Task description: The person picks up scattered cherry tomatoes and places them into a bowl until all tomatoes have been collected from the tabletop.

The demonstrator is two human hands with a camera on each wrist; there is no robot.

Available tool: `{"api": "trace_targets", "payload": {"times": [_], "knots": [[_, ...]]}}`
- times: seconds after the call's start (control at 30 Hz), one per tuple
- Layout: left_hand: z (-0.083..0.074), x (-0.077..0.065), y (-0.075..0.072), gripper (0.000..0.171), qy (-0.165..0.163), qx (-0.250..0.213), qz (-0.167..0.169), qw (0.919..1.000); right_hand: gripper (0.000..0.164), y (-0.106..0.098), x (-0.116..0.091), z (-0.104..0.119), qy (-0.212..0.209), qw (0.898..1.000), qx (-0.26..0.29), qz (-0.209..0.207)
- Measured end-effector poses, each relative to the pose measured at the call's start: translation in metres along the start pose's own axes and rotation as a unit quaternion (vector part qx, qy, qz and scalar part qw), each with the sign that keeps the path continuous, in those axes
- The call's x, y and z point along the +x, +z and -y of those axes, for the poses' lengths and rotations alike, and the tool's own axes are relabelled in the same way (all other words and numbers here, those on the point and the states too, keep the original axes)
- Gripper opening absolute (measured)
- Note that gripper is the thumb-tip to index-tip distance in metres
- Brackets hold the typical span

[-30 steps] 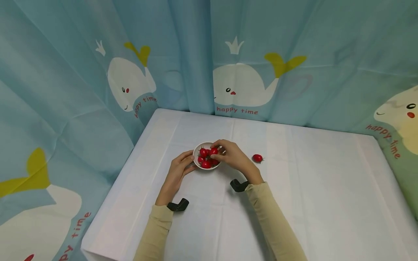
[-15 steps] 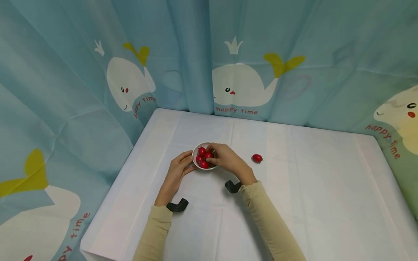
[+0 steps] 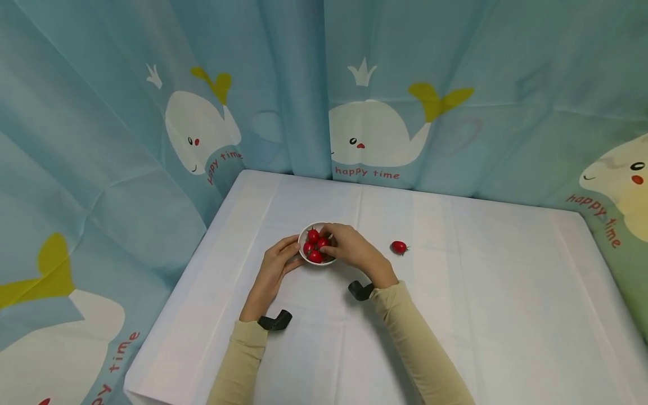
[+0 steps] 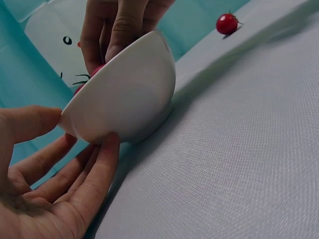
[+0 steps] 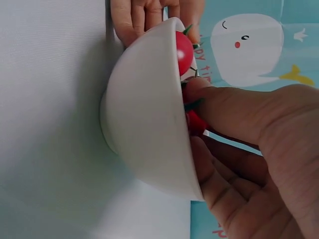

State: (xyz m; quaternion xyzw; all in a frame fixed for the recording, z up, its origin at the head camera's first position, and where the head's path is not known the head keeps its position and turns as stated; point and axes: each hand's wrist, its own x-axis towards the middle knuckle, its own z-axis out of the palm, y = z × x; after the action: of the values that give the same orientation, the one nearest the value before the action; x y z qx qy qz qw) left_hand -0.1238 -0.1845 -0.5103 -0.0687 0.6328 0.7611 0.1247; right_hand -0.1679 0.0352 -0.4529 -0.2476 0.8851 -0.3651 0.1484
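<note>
A small white bowl (image 4: 124, 94) with several red cherry tomatoes (image 3: 315, 257) in it stands on the table. My left hand (image 3: 275, 263) holds its left side, thumb at the rim and fingertips against the lower wall in the left wrist view. Over the right part of the bowl, my right hand (image 3: 351, 246) pinches a cherry tomato (image 5: 196, 122) between thumb and fingers, low among the others. Fingers hide part of that tomato and the bowl's right rim in the head view. Another cherry tomato (image 3: 399, 247) lies alone on the table, right of the right hand.
A white cloth (image 3: 506, 292) covers the table. Blue curtains (image 3: 288, 67) printed with whales hang along its back and left edges and at the far right. Each wrist carries a black camera mount (image 3: 275, 320).
My right hand has moved slightly left, deeper over the bowl, with the pinched cherry tomato. The left hand and the lone tomato stay in place; the last half second shows almost no motion.
</note>
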Motion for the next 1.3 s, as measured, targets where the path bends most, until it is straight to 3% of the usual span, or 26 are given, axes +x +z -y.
{"api": "trace_targets", "payload": {"times": [0.37,0.67,1.07,1.3], "knots": [[0.001,-0.001,-0.001,0.044,0.003,-0.001,-0.002,1.0000,0.031,-0.009,-0.007,0.001,-0.017,1.000,-0.009,-0.016],[0.000,-0.003,-0.001,0.042,0.001,-0.006,-0.003,1.0000,0.036,-0.023,-0.016,-0.004,-0.004,1.000,-0.009,-0.027],[-0.001,-0.002,-0.001,0.044,0.006,0.001,-0.001,1.0000,0.030,-0.049,-0.051,-0.035,-0.006,0.997,-0.038,-0.068],[-0.001,-0.003,0.000,0.044,-0.001,-0.001,-0.002,1.0000,0.030,-0.065,-0.071,-0.052,0.024,0.996,-0.045,-0.080]]}}
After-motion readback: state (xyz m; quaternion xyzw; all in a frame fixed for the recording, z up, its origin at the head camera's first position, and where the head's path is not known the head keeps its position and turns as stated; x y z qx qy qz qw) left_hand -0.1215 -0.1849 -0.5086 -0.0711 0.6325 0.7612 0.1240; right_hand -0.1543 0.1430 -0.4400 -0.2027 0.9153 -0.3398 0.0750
